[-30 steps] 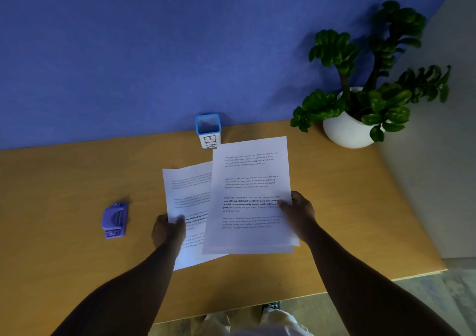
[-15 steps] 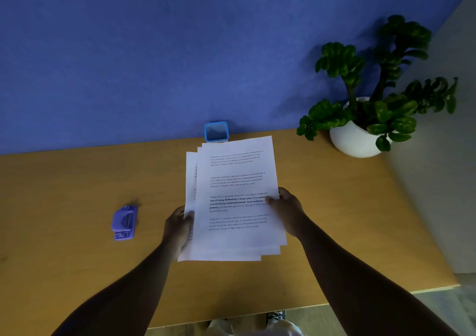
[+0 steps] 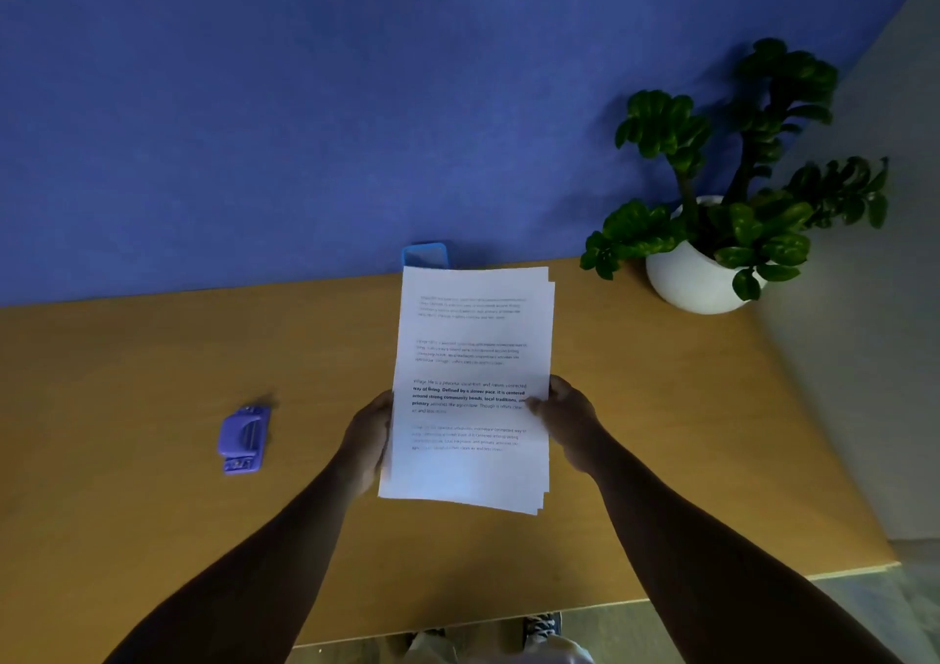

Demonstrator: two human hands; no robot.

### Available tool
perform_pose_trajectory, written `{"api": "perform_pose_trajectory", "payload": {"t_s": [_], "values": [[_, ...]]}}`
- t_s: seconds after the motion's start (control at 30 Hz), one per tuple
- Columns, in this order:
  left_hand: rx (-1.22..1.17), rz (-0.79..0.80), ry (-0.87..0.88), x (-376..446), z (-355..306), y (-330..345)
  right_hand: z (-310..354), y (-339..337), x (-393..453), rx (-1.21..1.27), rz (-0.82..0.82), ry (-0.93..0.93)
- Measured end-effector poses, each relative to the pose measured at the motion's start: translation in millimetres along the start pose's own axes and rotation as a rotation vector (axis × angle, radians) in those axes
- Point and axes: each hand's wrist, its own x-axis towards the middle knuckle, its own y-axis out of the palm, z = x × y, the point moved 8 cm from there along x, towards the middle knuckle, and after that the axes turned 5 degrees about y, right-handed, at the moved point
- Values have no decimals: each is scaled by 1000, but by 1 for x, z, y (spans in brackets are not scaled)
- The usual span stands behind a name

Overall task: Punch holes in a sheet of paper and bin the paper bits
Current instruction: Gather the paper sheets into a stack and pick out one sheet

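Both forearms reach in from the near edge of the worktop. The left hand clasps the left edge of a stack of printed sheets and the right hand pinches the right edge, thumb on top. Half a second ago the sheets were fanned out; now their edges are nearly squared. Legible bold print reads "way of living. Defined by a slower pace. It is centered around strong community bonds, local traditions". A purple hole punch lies well to the left. At the far edge, a blue bin shows behind the sheets, its label hidden. A potted plant fills the far right corner.
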Motion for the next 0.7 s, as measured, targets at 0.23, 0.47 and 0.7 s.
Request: {"api": "perform_pose_trajectory", "payload": {"t_s": [0.23, 0.47, 0.7], "values": [[-13, 144, 88, 2, -21, 21, 9, 1, -7, -32, 3, -39], [-50, 46, 224, 6, -49, 23, 37, 3, -14, -47, -2, -184], [-77, -16, 475, -10, -98, 22, 77, 5, -27, -51, -142, -415]]}}
